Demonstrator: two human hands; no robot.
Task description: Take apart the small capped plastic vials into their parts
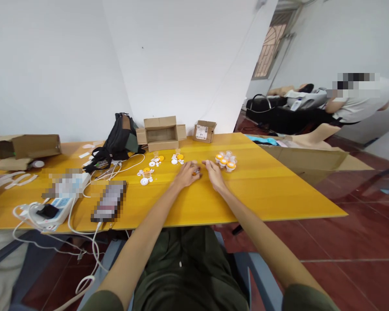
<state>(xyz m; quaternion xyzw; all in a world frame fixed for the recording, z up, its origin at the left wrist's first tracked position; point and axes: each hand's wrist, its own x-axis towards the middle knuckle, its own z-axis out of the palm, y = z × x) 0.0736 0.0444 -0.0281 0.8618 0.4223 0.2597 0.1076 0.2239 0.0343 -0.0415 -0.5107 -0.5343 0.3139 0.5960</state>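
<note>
My left hand (186,174) rests low over the middle of the table, its fingers curled around a small clear plastic piece (196,171) that they mostly cover. Just to the right is my right hand (215,174), with its fingers drawn together. What those fingers hold, if anything, is hidden. Beyond the right hand stands a cluster of clear plastic cups with orange-and-white tops (226,160). Left of my left hand lie small groups of loose white and orange round parts (177,159), another such group (156,160), and a nearer one (145,175).
An open cardboard box (162,134), a small carton (204,131) and a black backpack (118,136) stand along the wall. A phone (108,201), white cables and a power strip (63,207) lie at left. Someone in a white shirt (365,103) sits at far right.
</note>
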